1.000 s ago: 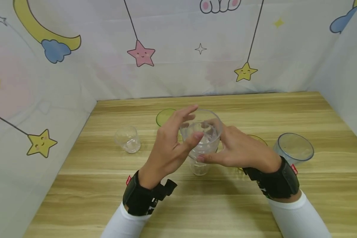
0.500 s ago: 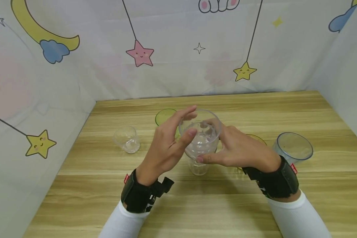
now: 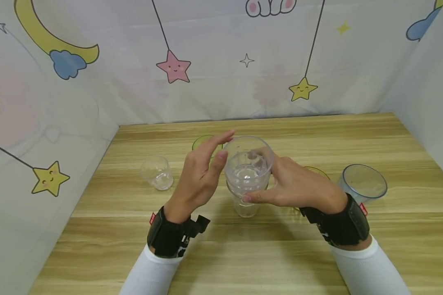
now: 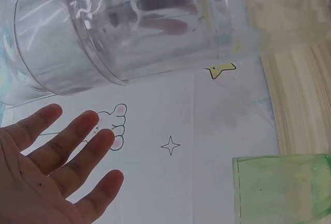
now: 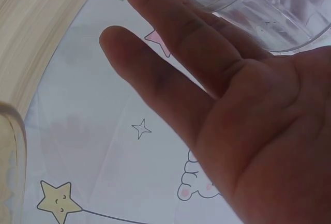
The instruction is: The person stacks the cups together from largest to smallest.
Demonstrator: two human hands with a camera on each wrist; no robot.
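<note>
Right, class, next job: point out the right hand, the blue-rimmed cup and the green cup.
Right hand (image 3: 294,183): head view, on its back.
Blue-rimmed cup (image 3: 363,184): head view, inside its mouth.
Green cup (image 4: 279,190): left wrist view, on its side wall.

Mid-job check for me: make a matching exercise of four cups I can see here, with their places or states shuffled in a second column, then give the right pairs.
Things
1. blue-rimmed cup
2. green cup
3. large clear cup
4. small clear cup

Places or states, going by the head view
A. gripped by the right hand
B. farthest left of the cups
C. farthest right of the cups
D. partly hidden behind the left hand

Right pairs
1-C
2-D
3-A
4-B
</note>
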